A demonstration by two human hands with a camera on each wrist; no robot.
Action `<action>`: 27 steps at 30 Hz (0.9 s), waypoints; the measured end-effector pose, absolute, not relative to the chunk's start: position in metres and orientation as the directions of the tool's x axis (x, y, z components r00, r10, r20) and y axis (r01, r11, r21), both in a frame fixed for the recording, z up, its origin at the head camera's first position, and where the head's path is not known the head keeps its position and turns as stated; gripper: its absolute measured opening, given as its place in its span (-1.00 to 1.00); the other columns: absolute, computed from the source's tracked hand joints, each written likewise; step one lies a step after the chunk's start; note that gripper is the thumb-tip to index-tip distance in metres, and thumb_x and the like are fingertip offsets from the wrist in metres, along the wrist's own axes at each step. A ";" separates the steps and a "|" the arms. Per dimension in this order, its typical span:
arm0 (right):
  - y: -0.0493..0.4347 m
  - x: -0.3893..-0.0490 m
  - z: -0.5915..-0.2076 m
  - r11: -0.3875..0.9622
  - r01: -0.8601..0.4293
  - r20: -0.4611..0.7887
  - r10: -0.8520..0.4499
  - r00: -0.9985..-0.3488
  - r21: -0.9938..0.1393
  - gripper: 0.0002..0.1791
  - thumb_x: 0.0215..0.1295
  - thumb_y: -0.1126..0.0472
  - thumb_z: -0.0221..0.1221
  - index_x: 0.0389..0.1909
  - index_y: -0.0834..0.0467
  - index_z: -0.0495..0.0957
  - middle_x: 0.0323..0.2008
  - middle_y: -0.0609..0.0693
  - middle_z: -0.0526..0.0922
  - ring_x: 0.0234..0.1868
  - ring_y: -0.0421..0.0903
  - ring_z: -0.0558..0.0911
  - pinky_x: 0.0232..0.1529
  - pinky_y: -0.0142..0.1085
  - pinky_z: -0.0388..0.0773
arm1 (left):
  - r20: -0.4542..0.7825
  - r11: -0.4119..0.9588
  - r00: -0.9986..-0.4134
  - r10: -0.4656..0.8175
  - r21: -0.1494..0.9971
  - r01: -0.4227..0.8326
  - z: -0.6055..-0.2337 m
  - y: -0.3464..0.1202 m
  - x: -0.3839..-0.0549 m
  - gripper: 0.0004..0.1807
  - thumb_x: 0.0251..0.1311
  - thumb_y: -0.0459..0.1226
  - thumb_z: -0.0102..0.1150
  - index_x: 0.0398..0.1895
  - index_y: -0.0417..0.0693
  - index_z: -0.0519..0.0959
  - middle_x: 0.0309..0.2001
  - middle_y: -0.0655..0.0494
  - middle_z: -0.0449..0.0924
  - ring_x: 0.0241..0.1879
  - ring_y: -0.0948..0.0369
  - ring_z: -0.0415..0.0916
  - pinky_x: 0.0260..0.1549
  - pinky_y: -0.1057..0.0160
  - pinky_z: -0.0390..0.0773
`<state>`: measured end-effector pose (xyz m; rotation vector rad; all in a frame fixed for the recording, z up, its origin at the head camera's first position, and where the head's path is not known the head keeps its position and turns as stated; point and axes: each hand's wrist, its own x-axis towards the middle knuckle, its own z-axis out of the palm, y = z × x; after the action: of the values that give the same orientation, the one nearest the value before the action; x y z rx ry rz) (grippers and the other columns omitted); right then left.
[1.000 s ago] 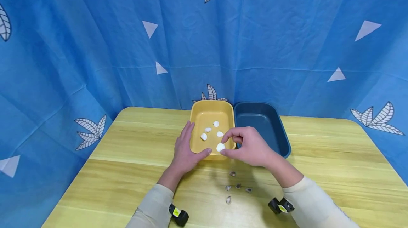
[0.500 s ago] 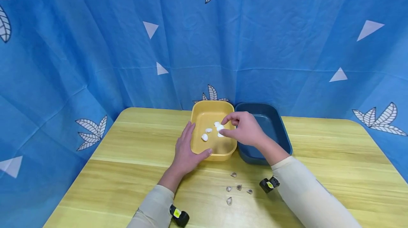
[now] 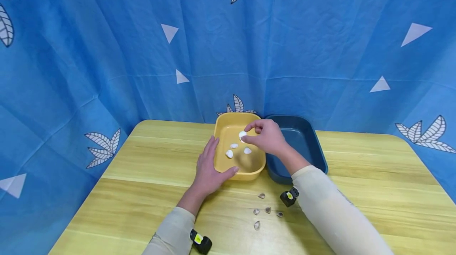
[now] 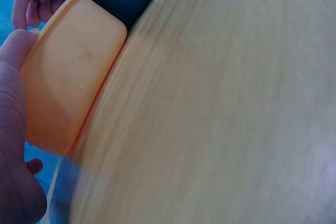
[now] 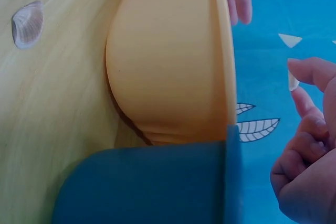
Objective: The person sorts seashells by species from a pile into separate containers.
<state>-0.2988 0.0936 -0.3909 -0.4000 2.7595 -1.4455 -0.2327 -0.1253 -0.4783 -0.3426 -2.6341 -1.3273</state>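
Observation:
My right hand [image 3: 268, 137] is over the yellow tray [image 3: 228, 122], pinching a white seashell [image 3: 242, 134] between thumb and index finger. In the right wrist view the same shell [image 5: 293, 81] shows edge-on above the rim. Below it, several white shells [image 3: 247, 150] lie on the tray floor; one is partly hidden under the pinched shell. My left hand [image 3: 208, 168] rests at the tray's near left corner, fingers stretched along the left side and thumb [image 4: 18, 45] on the near rim.
A dark blue tray [image 3: 313, 148] stands directly right of the yellow one. Several small brownish-grey shells [image 3: 257, 225] lie on the wooden table [image 3: 149, 176] in front of the trays. A blue patterned curtain [image 3: 303, 49] hangs behind the table.
My right hand has carried the white shell from the tray's near side toward the back, over the other white shells. My left hand has stayed in place.

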 end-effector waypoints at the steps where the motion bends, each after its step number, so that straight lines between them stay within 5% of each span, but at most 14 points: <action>1: 0.093 -0.300 -0.392 0.539 -0.215 0.112 -0.217 -0.970 -0.814 -0.78 0.11 0.09 0.47 -0.28 0.09 0.71 -0.66 -0.07 0.12 -0.63 -0.06 0.16 -0.57 -0.25 0.16 | 0.253 0.578 -0.959 0.127 0.767 0.279 -0.478 -0.125 -0.233 0.19 -0.01 0.20 0.41 0.60 -0.01 0.02 0.59 0.16 -0.17 0.51 0.06 -0.10 0.37 -0.24 -0.18; 13: 0.085 -0.312 -0.405 0.528 -0.151 0.077 -0.160 -0.984 -0.836 -0.79 0.10 0.08 0.47 -0.27 0.06 0.71 -0.64 -0.09 0.09 -0.60 -0.09 0.14 -0.57 -0.27 0.13 | 0.235 0.577 -0.964 0.122 0.773 0.262 -0.479 -0.125 -0.233 0.17 0.00 0.17 0.42 0.60 0.02 0.01 0.59 0.26 -0.20 0.51 0.12 -0.13 0.38 -0.20 -0.20; 27: 0.080 -0.314 -0.420 0.600 -0.139 0.064 -0.144 -0.987 -0.788 -0.76 0.09 0.04 0.48 -0.29 0.05 0.72 -0.50 0.01 0.34 -0.40 -0.01 0.34 -0.45 -0.22 0.25 | 0.255 0.566 -0.959 0.122 0.776 0.278 -0.479 -0.126 -0.231 0.17 0.00 0.18 0.41 0.59 -0.01 0.03 0.59 0.18 -0.17 0.51 0.04 -0.10 0.36 -0.26 -0.13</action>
<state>-0.3139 0.0802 -0.4196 -0.2484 2.8046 -1.3795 -0.2305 -0.1260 -0.4786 -0.3384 -2.6245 -1.3457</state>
